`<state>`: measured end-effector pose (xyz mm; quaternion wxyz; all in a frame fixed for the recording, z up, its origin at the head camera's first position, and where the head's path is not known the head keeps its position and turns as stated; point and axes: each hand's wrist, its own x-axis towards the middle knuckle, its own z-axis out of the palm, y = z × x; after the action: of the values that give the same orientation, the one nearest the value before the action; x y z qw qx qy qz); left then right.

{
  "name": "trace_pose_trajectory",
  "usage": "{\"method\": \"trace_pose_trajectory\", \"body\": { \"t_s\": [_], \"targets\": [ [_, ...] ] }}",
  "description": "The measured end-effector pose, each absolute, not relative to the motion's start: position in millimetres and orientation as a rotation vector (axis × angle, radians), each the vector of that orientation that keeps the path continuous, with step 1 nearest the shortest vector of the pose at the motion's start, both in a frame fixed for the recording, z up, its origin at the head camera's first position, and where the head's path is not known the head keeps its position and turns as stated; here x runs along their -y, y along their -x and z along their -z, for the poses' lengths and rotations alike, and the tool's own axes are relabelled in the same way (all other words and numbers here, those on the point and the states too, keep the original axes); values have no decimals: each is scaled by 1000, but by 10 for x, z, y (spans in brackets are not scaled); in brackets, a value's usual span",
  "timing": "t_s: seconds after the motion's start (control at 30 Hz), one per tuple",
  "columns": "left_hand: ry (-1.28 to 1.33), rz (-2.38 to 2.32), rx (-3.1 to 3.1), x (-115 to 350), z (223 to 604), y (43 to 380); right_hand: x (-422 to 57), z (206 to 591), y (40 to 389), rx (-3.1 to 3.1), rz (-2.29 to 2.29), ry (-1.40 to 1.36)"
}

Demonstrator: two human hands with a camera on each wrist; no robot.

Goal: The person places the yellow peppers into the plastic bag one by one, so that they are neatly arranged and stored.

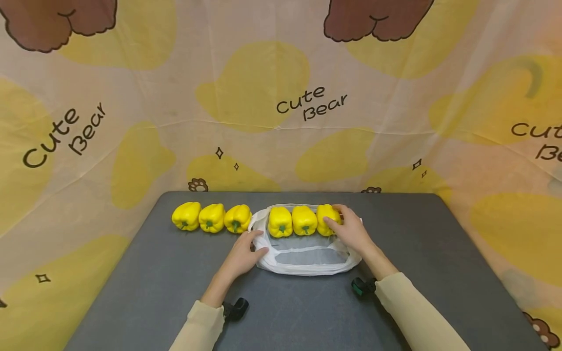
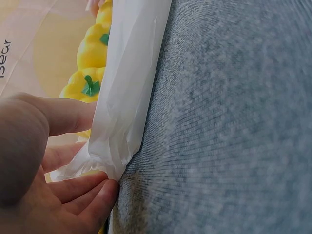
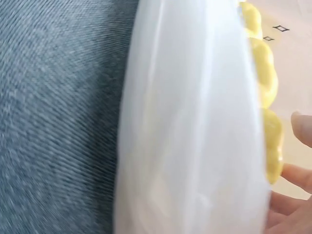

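Note:
A white plastic bag [image 1: 307, 269] lies on the table with its mouth spread wide. Three yellow bell peppers [image 1: 280, 222] stand in a row at the far side of its mouth. My left hand [image 1: 241, 253] holds the bag's left edge, fingers against the plastic [image 2: 119, 97]. My right hand [image 1: 353, 231] is around the rightmost pepper in the bag [image 1: 326, 219]. In the right wrist view its fingers [image 3: 297, 176] touch that pepper, while the thumb stands a little off it. The bag's wall hides the peppers' lower parts there.
Three more yellow bell peppers [image 1: 212, 218] stand in a row left of the bag, the nearest close to its edge. The grey table [image 1: 298, 312] ends at a patterned cloth backdrop [image 1: 246, 97]. Black wrist devices [image 1: 237, 309] sit by both cuffs.

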<state>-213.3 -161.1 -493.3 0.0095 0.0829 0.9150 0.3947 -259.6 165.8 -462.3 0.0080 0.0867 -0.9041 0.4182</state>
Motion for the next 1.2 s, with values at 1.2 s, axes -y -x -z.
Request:
{"method": "trace_pose_trajectory", "body": {
  "t_s": [1.2],
  "targets": [
    [-245,-1251,-2864,1601,4915,2104,-2161,4414,2228,2693,-1120,-276]
  ]
}}
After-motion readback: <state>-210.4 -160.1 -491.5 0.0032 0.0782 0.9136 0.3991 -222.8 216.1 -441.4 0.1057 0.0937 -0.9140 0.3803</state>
